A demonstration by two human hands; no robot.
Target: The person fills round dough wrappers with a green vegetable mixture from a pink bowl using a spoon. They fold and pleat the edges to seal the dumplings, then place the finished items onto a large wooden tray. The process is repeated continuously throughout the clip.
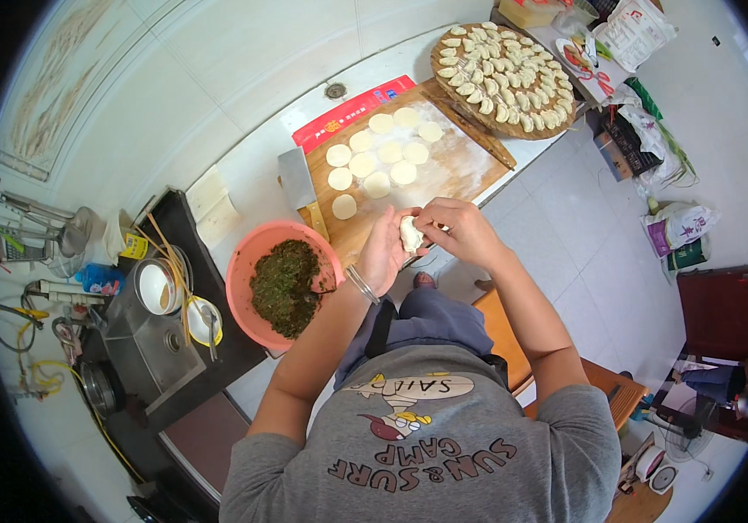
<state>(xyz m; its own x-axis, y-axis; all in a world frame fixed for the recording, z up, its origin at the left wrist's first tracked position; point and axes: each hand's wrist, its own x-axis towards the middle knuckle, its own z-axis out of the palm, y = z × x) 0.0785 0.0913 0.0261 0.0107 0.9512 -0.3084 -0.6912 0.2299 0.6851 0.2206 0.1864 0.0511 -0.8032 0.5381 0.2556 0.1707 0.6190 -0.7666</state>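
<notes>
A pale dumpling (410, 235) lies in the cupped fingers of my left hand (382, 248), which wears a bracelet at the wrist. The fingers of my right hand (459, 228) pinch the dumpling's edge from the other side. Both hands are just off the near edge of a floured wooden board (456, 166). Several round dough wrappers (377, 184) are spread on that board. To the left is a pink basin (241, 301) of chopped green filling (282, 283), with a utensil partly sunk in it.
A cleaver (297, 179) rests at the board's left edge, and a rolling pin (478, 131) along its right. Beyond sits a round tray (531, 131) covered with folded dumplings. At left are a sink (152, 349) and bowls (204, 321). A wooden stool (504, 336) stands beside me.
</notes>
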